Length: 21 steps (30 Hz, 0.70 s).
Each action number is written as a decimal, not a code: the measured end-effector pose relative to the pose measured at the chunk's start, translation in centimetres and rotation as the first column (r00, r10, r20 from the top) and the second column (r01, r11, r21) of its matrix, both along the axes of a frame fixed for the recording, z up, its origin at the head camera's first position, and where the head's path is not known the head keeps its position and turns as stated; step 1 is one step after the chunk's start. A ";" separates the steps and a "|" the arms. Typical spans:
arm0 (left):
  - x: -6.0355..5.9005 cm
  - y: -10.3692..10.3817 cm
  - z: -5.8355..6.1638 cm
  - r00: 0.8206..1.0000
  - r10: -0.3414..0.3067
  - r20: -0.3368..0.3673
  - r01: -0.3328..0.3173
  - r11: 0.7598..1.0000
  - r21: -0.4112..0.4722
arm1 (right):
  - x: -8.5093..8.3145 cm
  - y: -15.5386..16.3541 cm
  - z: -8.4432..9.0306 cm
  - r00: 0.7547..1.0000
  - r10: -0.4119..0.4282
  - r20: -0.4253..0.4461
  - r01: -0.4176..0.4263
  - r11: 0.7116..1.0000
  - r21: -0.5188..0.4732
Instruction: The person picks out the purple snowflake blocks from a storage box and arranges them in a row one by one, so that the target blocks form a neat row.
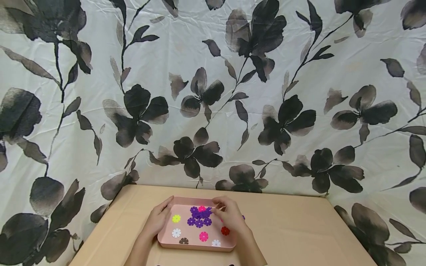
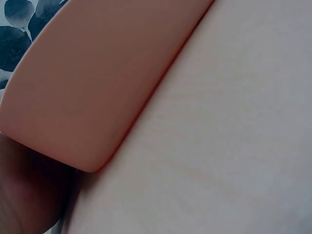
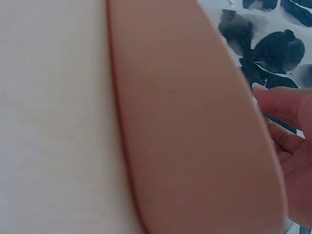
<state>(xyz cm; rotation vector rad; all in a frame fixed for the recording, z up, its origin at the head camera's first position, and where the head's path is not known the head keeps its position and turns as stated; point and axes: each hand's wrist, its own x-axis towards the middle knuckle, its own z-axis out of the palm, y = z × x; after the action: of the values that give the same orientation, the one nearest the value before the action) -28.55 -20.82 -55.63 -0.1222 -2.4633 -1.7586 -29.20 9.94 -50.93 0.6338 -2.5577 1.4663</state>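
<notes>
A shallow pink tray [image 1: 196,246] sits on a tan table [image 1: 293,229]. It holds flat flower-shaped pieces: a joined purple cluster [image 1: 199,218] with a pink one on top, and loose yellow [image 1: 176,218], white [image 1: 176,232], pink [image 1: 203,236], red [image 1: 225,231] and brown [image 1: 183,241] ones. My left hand [image 1: 156,220] grips the tray's left wall. My right hand [image 1: 229,216] reaches over the right side, with thumb and forefinger pinching the right edge of the purple cluster. The wrist views show only the tray wall [image 2: 97,87] [image 3: 195,136], bare table and parts of the hands.
A white cloth with dark flower prints [image 1: 213,92] hangs right behind the table and drapes down both sides. The table's back edge runs just behind the tray. Bare tabletop [image 1: 299,236] stretches to the tray's right, with a narrower strip on its left.
</notes>
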 end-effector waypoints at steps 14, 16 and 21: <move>-0.1 -0.1 0.0 1.000 -0.003 0.001 0.003 1.000 0.003 | 0.3 -1.8 -2.4 0.996 0.043 -0.072 -0.024 0.971 0.238; -0.1 -0.1 0.0 1.000 -0.004 -0.001 0.004 1.000 0.006 | 0.3 -1.9 -2.6 0.997 0.035 -0.065 -0.018 0.968 0.249; -0.2 -0.1 0.0 1.000 0.000 -0.002 0.000 1.000 0.002 | 0.3 -2.0 -3.1 0.999 0.022 -0.046 -0.008 0.960 0.281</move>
<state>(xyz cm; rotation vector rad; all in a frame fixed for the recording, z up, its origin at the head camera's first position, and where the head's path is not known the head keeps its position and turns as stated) -28.71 -20.90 -55.64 -0.1243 -2.4606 -1.7598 -28.91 7.90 -54.03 0.7148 -2.7515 1.0835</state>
